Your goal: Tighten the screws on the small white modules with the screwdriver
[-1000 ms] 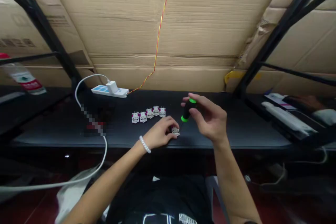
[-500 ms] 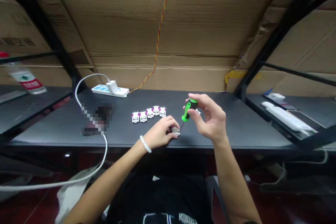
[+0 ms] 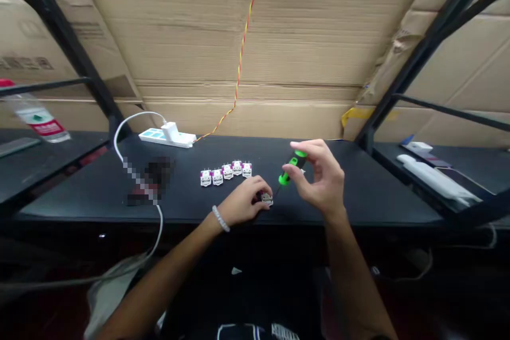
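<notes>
Currently, one change is on record: the right hand (image 3: 319,175) has shifted up and toward 2 o'clock, carrying the green-and-black precision screwdriver (image 3: 292,167) with it, and the handle now leans further over than in the prior view. Its fingertips (image 3: 295,144) pinch the handle, and the thin shaft is too faint for me to confirm any contact between the tip and anything below.

The left hand (image 3: 239,203), with a white beaded bracelet (image 3: 220,218) at the wrist, is clamped on a small white module (image 3: 266,200), which sits on the black tabletop (image 3: 350,202) at about 11 o'clock from that wrist. I find no visible displacement of the module since the prior view. The hands are apart but near each other, with the screwdriver's lower end angled toward the module.

From the module, a row of five white modules with magenta trim (image 3: 227,172) lies at 10 o'clock, close by. Farther along that bearing is a white power strip (image 3: 165,139) with a charger (image 3: 170,130), its white cable (image 3: 118,143) looping down the tabletop's left side. A pixelated patch (image 3: 149,180) at 9 o'clock hides whatever lies there.
</notes>
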`<move>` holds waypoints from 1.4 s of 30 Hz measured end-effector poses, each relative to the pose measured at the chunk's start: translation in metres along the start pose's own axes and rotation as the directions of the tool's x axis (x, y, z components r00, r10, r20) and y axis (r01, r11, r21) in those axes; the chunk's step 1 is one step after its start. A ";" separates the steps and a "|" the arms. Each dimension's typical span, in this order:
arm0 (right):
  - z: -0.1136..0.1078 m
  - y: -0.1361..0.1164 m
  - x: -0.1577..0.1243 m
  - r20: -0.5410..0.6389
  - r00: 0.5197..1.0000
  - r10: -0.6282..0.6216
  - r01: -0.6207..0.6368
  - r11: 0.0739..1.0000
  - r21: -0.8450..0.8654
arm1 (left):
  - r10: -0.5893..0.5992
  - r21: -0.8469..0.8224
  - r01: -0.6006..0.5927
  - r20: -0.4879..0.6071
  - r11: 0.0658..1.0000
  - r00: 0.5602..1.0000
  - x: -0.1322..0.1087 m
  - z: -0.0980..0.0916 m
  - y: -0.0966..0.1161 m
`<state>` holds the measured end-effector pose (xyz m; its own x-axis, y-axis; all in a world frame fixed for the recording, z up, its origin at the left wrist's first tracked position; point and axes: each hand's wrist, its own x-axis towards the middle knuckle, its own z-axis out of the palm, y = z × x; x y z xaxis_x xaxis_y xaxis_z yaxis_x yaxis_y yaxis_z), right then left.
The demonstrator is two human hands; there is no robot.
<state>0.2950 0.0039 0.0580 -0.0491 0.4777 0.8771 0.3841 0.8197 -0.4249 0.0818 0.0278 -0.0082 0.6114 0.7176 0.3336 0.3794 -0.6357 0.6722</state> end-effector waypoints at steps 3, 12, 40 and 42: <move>-0.001 -0.002 0.003 0.002 0.998 -0.062 0.062 0.994 -0.093 | -0.005 -0.002 0.005 0.002 1.000 1.000 -0.001 0.000 0.001; -0.006 -0.012 0.003 0.103 0.995 -0.015 0.007 0.997 0.074 | 0.018 -0.001 -0.018 -0.002 1.000 1.000 -0.001 0.000 0.001; 0.000 -0.005 0.003 -0.004 1.000 0.029 -0.029 0.995 -0.100 | -0.009 -0.010 0.009 0.015 1.000 1.000 -0.001 0.001 0.001; -0.002 -0.003 0.001 0.080 0.994 0.076 -0.079 0.997 0.027 | -0.015 -0.021 0.016 0.013 1.000 1.000 -0.001 0.001 0.001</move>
<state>0.2953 0.0011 0.0609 -0.0932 0.5625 0.8215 0.3614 0.7880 -0.4985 0.0822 0.0262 -0.0083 0.6145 0.7235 0.3145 0.3742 -0.6182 0.6912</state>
